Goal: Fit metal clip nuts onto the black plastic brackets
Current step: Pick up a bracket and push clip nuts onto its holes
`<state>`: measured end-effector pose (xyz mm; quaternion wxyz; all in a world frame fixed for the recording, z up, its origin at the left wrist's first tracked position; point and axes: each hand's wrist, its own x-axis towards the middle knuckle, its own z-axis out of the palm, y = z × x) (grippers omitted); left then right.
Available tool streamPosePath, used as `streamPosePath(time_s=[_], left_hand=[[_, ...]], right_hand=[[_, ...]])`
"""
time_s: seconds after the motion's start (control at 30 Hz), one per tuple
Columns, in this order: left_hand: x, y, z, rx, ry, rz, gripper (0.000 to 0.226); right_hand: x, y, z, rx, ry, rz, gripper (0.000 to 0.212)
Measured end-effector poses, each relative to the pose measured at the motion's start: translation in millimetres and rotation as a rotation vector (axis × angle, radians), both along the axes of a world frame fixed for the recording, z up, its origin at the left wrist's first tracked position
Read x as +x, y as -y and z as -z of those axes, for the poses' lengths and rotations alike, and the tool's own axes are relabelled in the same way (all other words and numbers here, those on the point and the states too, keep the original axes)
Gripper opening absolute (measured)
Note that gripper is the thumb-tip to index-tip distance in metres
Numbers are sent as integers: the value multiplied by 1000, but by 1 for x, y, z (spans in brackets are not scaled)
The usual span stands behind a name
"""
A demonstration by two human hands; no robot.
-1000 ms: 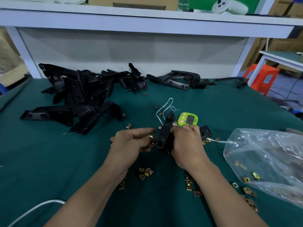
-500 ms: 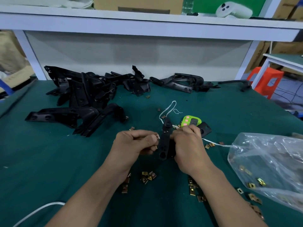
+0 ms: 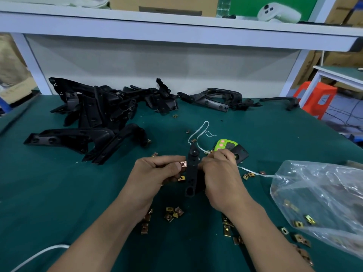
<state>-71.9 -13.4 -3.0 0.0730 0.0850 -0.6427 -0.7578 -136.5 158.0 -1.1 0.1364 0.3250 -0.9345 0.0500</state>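
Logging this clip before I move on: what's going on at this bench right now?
The right hand grips a black bracket upright over the green table, while the left hand pinches a clip nut at its left edge, not clearly seated yet. Loose clip nuts lie near the wrists, more in the plastic bag at right; a pile of brackets sits far left.

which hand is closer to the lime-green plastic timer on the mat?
Right. The right hand, gripping the black plastic bracket, sits close beside the lime-green plastic timer; the left hand, pinching a metal clip nut, is beyond the bracket.
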Motion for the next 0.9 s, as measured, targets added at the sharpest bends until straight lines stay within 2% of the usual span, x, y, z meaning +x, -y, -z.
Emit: streamPosePath(time_s=[0.4, 0.5, 0.7, 0.8, 0.9], left_hand=[[3, 2, -7, -2, 7, -91, 19], [3, 3, -6, -11, 20, -84, 23], [5, 0, -5, -12, 0, -57, 14], [5, -2, -3, -38, 45, -90, 13], [6, -7, -3, -149, 74, -154, 19]], right_hand=[[9, 4, -11, 199, -61, -29, 29], [12, 6, -11, 194, -51, -48, 24], [14, 7, -7, 169, -78, -54, 20], [14, 9, -3, 180, -100, -39, 25], [15, 10, -3, 198, -93, 18, 28]])
